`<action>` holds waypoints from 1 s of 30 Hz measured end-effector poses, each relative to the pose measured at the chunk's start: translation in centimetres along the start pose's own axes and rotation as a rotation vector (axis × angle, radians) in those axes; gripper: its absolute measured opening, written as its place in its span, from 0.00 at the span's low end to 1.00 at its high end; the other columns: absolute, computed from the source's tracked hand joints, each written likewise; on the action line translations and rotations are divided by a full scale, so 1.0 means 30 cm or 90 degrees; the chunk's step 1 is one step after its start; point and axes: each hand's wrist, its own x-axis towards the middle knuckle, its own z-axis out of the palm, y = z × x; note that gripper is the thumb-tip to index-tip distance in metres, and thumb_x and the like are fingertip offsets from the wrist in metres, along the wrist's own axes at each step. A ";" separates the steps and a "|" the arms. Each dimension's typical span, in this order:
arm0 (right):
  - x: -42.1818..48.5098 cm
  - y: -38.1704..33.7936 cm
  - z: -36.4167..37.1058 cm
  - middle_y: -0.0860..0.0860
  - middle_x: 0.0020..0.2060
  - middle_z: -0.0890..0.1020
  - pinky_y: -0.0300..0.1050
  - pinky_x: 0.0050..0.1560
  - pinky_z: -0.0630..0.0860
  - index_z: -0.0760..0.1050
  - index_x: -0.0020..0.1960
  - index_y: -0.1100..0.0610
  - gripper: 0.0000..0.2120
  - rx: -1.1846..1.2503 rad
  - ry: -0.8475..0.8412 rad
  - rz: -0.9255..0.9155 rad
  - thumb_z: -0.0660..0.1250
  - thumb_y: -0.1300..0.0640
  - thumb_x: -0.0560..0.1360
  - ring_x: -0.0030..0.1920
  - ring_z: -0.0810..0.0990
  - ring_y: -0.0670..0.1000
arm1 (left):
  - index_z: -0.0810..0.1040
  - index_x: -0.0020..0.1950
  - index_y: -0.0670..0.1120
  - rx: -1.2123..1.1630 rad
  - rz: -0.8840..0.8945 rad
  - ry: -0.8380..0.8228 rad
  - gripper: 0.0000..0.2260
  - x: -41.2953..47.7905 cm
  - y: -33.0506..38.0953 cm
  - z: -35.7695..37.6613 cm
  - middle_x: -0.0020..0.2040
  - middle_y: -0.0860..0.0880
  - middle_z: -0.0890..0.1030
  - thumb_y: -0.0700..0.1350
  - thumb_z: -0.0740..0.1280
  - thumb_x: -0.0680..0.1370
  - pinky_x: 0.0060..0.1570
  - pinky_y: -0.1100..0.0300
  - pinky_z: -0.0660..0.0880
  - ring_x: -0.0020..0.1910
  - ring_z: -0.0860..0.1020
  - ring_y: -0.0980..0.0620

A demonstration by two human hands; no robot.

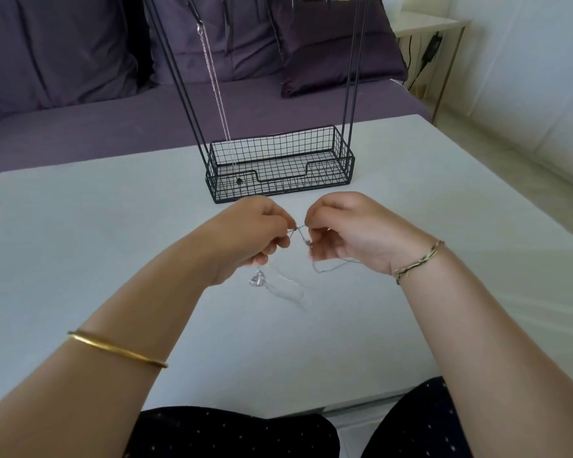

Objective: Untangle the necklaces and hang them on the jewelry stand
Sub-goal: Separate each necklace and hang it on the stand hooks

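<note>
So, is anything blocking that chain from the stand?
Nothing visible. The left hand and right hand pinch the chain in front of the stand; only tabletop lies between. One necklace hangs at its left.

Jewelry stand (278,188) is looking like matte black metal wire, tabletop (96,252) is coming across smooth and matte, necklaces (299,231) are glinting as shiny silvery metal.

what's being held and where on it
Left hand and right hand each pinch the necklace chain, at a short stretch between them; the rest trails down.
</note>
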 end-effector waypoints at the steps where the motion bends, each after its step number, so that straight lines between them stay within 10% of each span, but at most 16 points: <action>1: -0.003 -0.005 0.000 0.53 0.30 0.73 0.48 0.38 0.80 0.72 0.40 0.61 0.07 0.013 -0.001 0.002 0.60 0.67 0.76 0.25 0.74 0.49 | 0.77 0.46 0.44 0.002 0.004 -0.003 0.08 -0.004 0.007 0.002 0.33 0.49 0.75 0.35 0.60 0.77 0.32 0.62 0.67 0.29 0.67 0.55; 10: -0.031 -0.030 0.001 0.51 0.29 0.69 0.37 0.23 0.61 0.72 0.39 0.59 0.07 0.007 0.032 -0.020 0.62 0.66 0.74 0.21 0.61 0.45 | 0.79 0.45 0.45 0.036 0.047 0.042 0.02 -0.018 0.005 -0.012 0.35 0.48 0.72 0.38 0.68 0.75 0.35 0.59 0.69 0.33 0.68 0.51; 30: -0.077 -0.039 0.013 0.51 0.33 0.81 0.41 0.26 0.75 0.78 0.43 0.55 0.07 -0.160 0.091 -0.268 0.66 0.66 0.74 0.23 0.77 0.51 | 0.80 0.41 0.44 -0.028 0.088 0.069 0.06 -0.057 0.032 -0.014 0.34 0.53 0.78 0.39 0.66 0.77 0.37 0.61 0.71 0.31 0.72 0.57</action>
